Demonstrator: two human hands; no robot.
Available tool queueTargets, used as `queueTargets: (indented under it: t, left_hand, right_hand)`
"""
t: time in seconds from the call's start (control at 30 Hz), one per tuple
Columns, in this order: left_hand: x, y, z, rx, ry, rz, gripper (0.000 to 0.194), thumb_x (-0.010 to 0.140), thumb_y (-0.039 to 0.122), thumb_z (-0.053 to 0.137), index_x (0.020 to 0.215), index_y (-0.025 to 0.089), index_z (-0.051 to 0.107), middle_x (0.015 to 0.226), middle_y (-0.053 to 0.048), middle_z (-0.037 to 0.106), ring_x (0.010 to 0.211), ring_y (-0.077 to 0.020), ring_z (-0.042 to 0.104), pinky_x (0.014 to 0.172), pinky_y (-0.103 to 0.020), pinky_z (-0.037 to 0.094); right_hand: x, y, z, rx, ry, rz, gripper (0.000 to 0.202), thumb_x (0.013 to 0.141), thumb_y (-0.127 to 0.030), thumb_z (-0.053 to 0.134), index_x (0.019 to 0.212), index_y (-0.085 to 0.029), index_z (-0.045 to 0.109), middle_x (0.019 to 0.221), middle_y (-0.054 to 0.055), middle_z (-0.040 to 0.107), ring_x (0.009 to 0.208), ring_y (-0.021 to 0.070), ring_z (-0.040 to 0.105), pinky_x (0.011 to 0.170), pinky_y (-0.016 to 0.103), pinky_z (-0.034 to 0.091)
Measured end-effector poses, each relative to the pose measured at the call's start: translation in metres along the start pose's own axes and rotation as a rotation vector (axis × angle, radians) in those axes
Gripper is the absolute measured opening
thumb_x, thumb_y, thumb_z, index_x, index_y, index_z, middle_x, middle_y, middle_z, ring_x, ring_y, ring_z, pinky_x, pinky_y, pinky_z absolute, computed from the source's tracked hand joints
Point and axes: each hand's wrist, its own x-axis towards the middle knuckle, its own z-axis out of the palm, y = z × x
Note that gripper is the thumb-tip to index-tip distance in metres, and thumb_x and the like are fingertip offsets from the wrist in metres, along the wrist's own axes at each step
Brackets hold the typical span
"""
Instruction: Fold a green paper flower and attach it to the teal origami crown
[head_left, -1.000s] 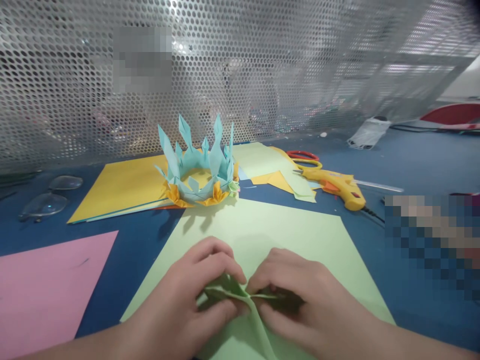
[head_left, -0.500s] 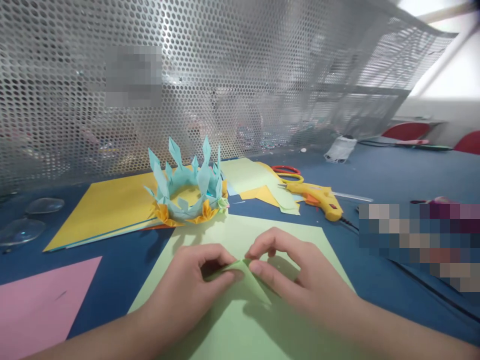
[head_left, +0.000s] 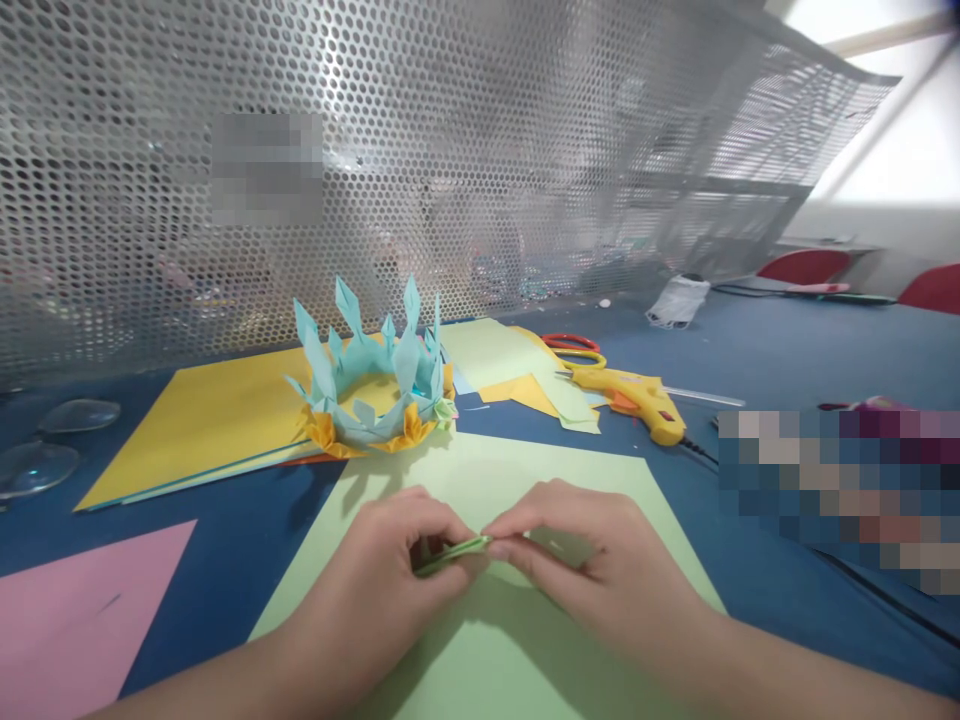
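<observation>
Between my two hands is a small folded green paper, seen nearly edge-on above a large light green sheet. My left hand pinches its left part between thumb and fingers. The thumb and index finger of my right hand are pressed together on its right tip. Just beyond my hands, a light blue paper crown with pointed spikes and yellow folded flowers around its base overlaps the sheet's far left corner.
Yellow sheets lie left of the crown, a pink sheet nearer. Glasses sit far left. Right of centre are scissors, paper scraps and a yellow glue gun with its cord. A perforated metal panel stands behind.
The green piece has gone from an open, angled shape to a narrow folded edge. My right thumb and index finger have closed on its tip, and my right hand has lowered slightly.
</observation>
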Motion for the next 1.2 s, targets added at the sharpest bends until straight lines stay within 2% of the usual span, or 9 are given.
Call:
queueTargets:
  t: [0.2,0.37,0.5,0.63,0.73,0.83,0.93,1.07,1.2]
  left_hand:
    - [0.002,-0.003,0.001,0.010,0.006,0.009,0.020,0.077,0.018,0.058,0.058,0.018,0.063,0.059,0.004,0.054,0.059,-0.0128,0.050,0.055,-0.023,0.034]
    - [0.001,-0.002,0.002,0.016,-0.023,0.017,0.022,0.078,0.019,0.058,0.056,0.019,0.063,0.056,0.004,0.050,0.058,-0.0123,0.048,0.054,-0.023,0.033]
    - [0.000,-0.003,0.002,0.020,-0.040,-0.003,0.018,0.078,0.020,0.058,0.061,0.018,0.064,0.058,0.005,0.051,0.057,-0.0115,0.046,0.053,-0.023,0.032]
    - [0.000,-0.005,0.002,0.027,-0.042,0.009,0.026,0.081,0.027,0.057,0.057,0.018,0.059,0.057,0.004,0.050,0.058,-0.0121,0.046,0.053,-0.023,0.032]
    - [0.000,-0.006,0.002,0.034,-0.051,0.017,0.022,0.077,0.020,0.057,0.055,0.017,0.055,0.057,0.005,0.050,0.058,-0.0114,0.046,0.053,-0.022,0.031]
    - [0.001,-0.006,0.002,0.035,-0.068,0.012,0.016,0.075,0.015,0.054,0.060,0.018,0.059,0.058,0.005,0.053,0.056,-0.0109,0.045,0.052,-0.022,0.029]
    - [0.003,-0.005,0.002,0.034,-0.071,0.012,0.014,0.076,0.016,0.053,0.065,0.018,0.062,0.061,0.004,0.055,0.058,-0.0118,0.047,0.053,-0.022,0.030]
    - [0.003,-0.002,-0.001,0.033,-0.073,0.017,0.014,0.075,0.016,0.054,0.064,0.018,0.062,0.062,0.003,0.055,0.061,-0.0132,0.049,0.056,-0.023,0.031]
    - [0.004,0.000,-0.004,-0.005,-0.062,-0.021,0.025,0.079,0.024,0.055,0.054,0.018,0.054,0.054,0.004,0.048,0.056,-0.0126,0.042,0.052,-0.024,0.027]
  right_hand:
    - [0.001,0.000,0.006,0.090,0.009,-0.070,0.009,0.081,-0.019,0.063,0.076,-0.019,0.071,0.072,0.001,0.072,0.070,0.0145,0.064,0.067,0.026,0.048]
    - [0.002,-0.006,0.004,0.127,0.024,0.043,0.016,0.083,-0.022,0.059,0.070,-0.020,0.067,0.068,0.000,0.069,0.065,0.0136,0.063,0.060,0.023,0.047]
    - [0.004,-0.006,0.002,0.151,0.026,0.137,0.020,0.088,-0.032,0.054,0.080,-0.022,0.068,0.078,0.001,0.072,0.073,0.0152,0.065,0.065,0.024,0.049]
    - [0.005,-0.006,0.004,0.142,-0.029,0.179,0.006,0.077,-0.025,0.066,0.072,-0.022,0.066,0.072,-0.001,0.069,0.069,0.0150,0.063,0.064,0.024,0.048]
    - [0.006,-0.004,0.003,0.129,-0.041,0.209,0.024,0.089,-0.029,0.051,0.070,-0.021,0.062,0.067,-0.001,0.066,0.063,0.0133,0.059,0.057,0.023,0.046]
    - [0.009,0.000,-0.002,0.102,-0.083,0.189,0.015,0.086,-0.033,0.056,0.081,-0.022,0.065,0.080,0.000,0.069,0.074,0.0144,0.061,0.067,0.025,0.047]
    - [0.009,0.007,-0.007,0.028,-0.158,0.155,0.005,0.072,-0.022,0.071,0.072,-0.022,0.066,0.073,-0.002,0.068,0.070,0.0149,0.058,0.067,0.026,0.043]
    - [0.005,0.013,-0.008,-0.053,-0.179,0.159,0.017,0.073,-0.009,0.064,0.061,-0.021,0.062,0.062,-0.003,0.064,0.062,0.0134,0.054,0.059,0.025,0.037]
    - [0.004,0.012,-0.009,-0.061,-0.182,0.201,0.016,0.077,-0.020,0.066,0.062,-0.021,0.060,0.057,-0.004,0.060,0.056,0.0121,0.049,0.054,0.024,0.034]
